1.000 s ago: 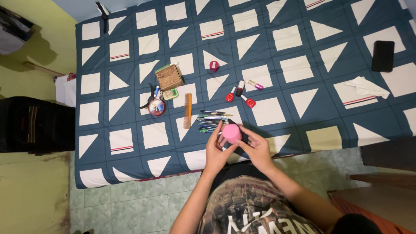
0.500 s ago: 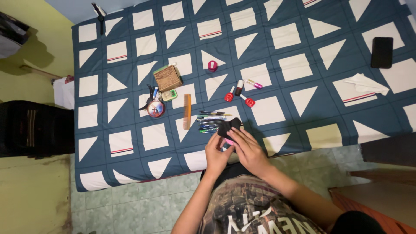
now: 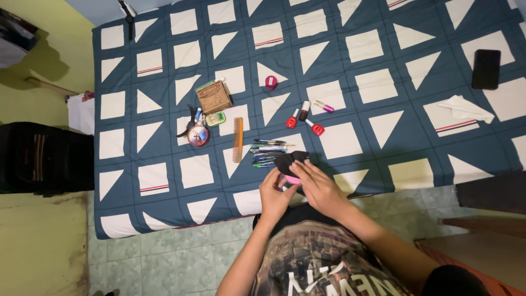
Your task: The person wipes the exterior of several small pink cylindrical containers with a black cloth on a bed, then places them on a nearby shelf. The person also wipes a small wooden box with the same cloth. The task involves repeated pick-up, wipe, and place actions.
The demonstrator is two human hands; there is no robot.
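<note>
At the near edge of the bed [image 3: 164, 216], the left hand [image 3: 275, 194] and the right hand [image 3: 319, 189] meet over a small pink round thing [image 3: 292, 179], of which only a sliver shows between the fingers. Both hands are closed around it, the left cupping it from the side, the right lying across it from above. A black cloth-like piece [image 3: 289, 160] sits on top of the pink thing, just beyond the right hand's fingertips, and seems pressed against it. Directly past the hands lies a bundle of pens [image 3: 267, 152], laid side by side on the blue-and-white patterned cover. To their left a brown comb [image 3: 238, 140] lies lengthwise, and further left a round metallic tin [image 3: 198, 135] rests beside a small green case [image 3: 215, 119] and a brown woven box [image 3: 213, 97]. Beyond the pens stand two red nail-polish bottles [image 3: 292, 121], a dark bottle [image 3: 304, 111] and a pink tube [image 3: 324, 106], close together. A small magenta pot [image 3: 270, 83] sits alone further back. Far to the right, a white folded cloth [image 3: 463, 108] and a black phone [image 3: 485, 69] lie well apart from the rest.
</note>
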